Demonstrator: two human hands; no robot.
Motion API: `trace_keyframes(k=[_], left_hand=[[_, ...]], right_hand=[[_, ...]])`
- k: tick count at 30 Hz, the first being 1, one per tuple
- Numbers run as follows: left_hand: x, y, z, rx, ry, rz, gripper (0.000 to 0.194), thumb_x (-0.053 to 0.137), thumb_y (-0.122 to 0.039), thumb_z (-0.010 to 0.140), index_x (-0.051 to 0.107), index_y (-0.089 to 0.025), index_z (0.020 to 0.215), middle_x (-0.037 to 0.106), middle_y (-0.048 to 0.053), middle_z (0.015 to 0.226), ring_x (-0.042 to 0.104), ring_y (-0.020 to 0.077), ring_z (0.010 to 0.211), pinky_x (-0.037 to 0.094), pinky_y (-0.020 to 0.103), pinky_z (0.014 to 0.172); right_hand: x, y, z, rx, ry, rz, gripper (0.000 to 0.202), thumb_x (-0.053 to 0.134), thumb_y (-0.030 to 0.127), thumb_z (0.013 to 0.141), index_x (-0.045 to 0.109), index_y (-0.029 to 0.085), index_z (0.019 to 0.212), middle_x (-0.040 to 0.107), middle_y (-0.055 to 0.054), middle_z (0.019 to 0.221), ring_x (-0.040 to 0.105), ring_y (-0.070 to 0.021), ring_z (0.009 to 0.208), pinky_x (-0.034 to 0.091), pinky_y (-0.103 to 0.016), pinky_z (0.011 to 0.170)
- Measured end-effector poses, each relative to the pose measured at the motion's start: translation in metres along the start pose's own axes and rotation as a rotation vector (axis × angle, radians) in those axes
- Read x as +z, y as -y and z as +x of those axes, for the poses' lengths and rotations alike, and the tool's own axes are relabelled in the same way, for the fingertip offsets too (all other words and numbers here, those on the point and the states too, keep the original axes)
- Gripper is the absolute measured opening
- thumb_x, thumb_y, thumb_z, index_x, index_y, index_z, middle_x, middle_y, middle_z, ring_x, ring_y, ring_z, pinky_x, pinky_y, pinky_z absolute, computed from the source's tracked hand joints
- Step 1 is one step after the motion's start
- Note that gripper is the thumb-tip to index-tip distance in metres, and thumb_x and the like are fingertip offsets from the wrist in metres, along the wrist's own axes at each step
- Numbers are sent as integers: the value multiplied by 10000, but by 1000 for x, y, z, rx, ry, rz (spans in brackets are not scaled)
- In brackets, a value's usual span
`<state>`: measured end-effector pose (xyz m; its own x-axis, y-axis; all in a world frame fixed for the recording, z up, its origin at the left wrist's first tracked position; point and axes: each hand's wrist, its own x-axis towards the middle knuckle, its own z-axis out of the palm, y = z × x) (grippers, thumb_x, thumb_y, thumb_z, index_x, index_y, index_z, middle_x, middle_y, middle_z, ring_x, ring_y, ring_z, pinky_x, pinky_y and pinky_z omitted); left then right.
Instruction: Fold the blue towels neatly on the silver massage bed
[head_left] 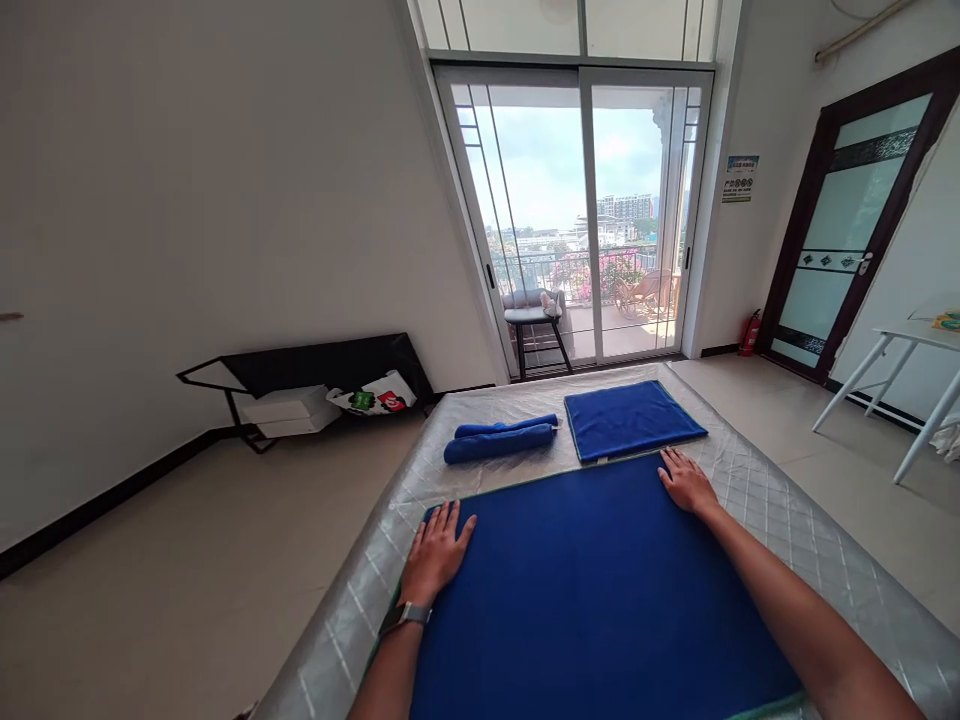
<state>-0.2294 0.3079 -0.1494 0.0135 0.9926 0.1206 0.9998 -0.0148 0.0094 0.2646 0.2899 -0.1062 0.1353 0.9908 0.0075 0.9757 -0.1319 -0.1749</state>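
A blue towel with a green edge lies spread flat in front of me. My left hand rests on its far left corner, fingers stretched out, a dark watch on the wrist. On the far right corner lies my right hand, palm down with the fingers extended. Just beyond the spread towel sits a folded blue towel, close to my right fingertips. Left of it are rolled blue towels, side by side.
The towels lie on a silver quilted mattress. A black rack with white boxes stands by the left wall. Beyond the mattress are a stool and a sliding glass door. A white table stands at right.
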Motion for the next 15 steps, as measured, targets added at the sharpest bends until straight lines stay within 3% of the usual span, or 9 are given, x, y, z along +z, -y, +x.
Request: trace_keyframes(k=[6, 12, 15], left_hand=[[2, 7, 2, 22, 25, -24, 698, 208, -507, 982, 323, -103, 1540, 304, 132, 1615, 249, 258, 1504, 216, 461, 1213], [3, 38, 8, -64, 38, -19, 733, 219, -503, 969, 327, -34, 1523, 310, 174, 1602, 264, 279, 1497, 248, 472, 1204], [-6, 33, 10, -77, 6, -10, 767, 213, -527, 974, 364, 22, 1488, 360, 214, 1571, 290, 297, 1485, 255, 462, 1205]], right_hand=[[2, 0, 1, 3, -3, -5, 604, 239, 416, 1020, 301, 161, 1564, 278, -58, 1628, 213, -180, 1504, 140, -361, 1222], [8, -4, 5, 5, -4, 13, 611, 236, 436, 1021, 286, 173, 1570, 275, -55, 1632, 208, -188, 1505, 136, -373, 1219], [7, -3, 4, 2, -7, 8, 609, 237, 430, 1019, 299, 167, 1565, 279, -56, 1630, 210, -188, 1505, 140, -374, 1218]])
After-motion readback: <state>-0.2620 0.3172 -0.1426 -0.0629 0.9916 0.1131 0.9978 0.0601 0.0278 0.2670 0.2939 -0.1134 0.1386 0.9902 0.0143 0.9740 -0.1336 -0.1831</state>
